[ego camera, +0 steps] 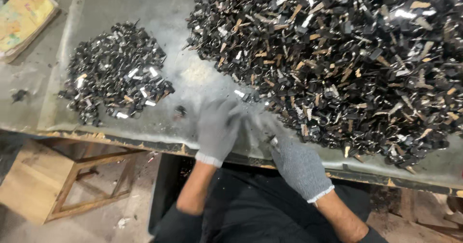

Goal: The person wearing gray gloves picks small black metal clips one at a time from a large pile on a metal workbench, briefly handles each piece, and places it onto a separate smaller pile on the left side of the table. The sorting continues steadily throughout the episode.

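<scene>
Gloved left hand (217, 129) and right hand (294, 163) blur at the bench (193, 79) edge, grip unclear; big clip pile (347, 55) lies just up-right, nearer the right.

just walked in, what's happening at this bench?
A person in grey knit gloves works at a metal-topped table. The left hand and right hand meet near the table's front edge, blurred by motion, so what they hold cannot be told. A big heap of small black and tan parts lies at the right; a smaller pile of similar dark parts lies at the left. One loose part sits between them. A wooden stool stands below.
</scene>
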The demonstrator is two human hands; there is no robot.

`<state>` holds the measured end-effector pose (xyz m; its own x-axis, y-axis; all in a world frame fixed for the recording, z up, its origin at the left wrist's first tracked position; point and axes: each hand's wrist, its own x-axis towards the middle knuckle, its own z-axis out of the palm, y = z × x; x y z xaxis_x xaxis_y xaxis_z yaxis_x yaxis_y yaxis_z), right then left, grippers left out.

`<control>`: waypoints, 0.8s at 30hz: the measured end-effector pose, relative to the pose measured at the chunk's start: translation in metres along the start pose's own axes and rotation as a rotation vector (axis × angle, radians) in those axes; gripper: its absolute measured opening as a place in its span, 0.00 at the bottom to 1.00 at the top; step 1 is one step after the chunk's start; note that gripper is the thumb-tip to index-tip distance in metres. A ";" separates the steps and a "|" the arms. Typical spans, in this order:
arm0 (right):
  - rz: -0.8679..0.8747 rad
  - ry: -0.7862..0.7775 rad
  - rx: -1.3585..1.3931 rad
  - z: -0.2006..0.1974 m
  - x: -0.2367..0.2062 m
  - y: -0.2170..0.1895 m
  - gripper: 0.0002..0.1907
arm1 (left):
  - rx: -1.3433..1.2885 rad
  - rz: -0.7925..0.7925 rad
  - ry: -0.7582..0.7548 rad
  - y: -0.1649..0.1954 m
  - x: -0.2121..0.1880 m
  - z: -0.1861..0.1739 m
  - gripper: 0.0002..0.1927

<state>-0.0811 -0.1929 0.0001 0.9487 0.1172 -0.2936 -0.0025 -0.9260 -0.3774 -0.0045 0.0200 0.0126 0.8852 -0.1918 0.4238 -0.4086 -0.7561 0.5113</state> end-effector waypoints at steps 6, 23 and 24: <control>-0.134 0.129 0.110 0.007 0.001 0.001 0.37 | 0.231 0.096 -0.425 0.012 0.041 0.026 0.21; 0.018 0.021 0.199 -0.002 -0.011 0.004 0.26 | -0.020 -0.049 -0.346 0.044 -0.027 0.027 0.18; 0.034 0.003 0.203 0.000 -0.012 0.005 0.27 | -0.069 -0.135 -0.405 0.043 -0.025 0.026 0.26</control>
<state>-0.0926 -0.1991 0.0017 0.9480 0.0860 -0.3064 -0.0976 -0.8378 -0.5372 -0.0384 -0.0241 0.0042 0.9421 -0.3341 0.0288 -0.2844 -0.7506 0.5964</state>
